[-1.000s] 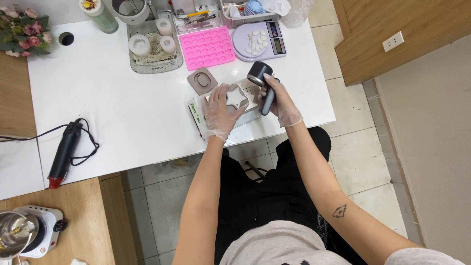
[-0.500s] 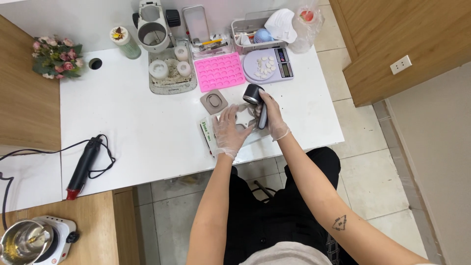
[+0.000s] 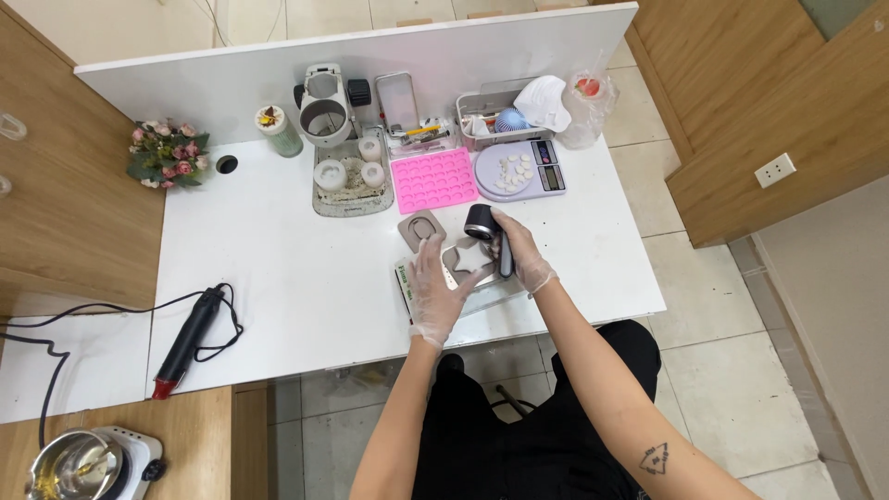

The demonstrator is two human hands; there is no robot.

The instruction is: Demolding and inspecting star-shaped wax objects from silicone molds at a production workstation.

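Right hand, gloved, is clamped around a dark handheld tool, round head pointing up-left, handle running down under the fingers. Tool head sits just above a pale star-shaped piece that lies on a grey mold near the table's front edge. Left hand, also gloved, lies flat with fingers spread, pressing on the left part of the mold and the green-edged pad beneath it; it grips nothing, fingers apart. Small grey oval mold sits just above the left fingertips, not touching. Behind that: pink mold with rows of round cavities, beside a scale carrying small white pieces. Grey tray with white jars sits left of the pink mold; grey pitcher and a clear bin stand along the back divider. Far left on the white table: black heat gun with red tip and looped cord, well apart from both hands. Flowers in the back-left corner. Steel pot on a hotplate sits on the wooden surface bottom left.
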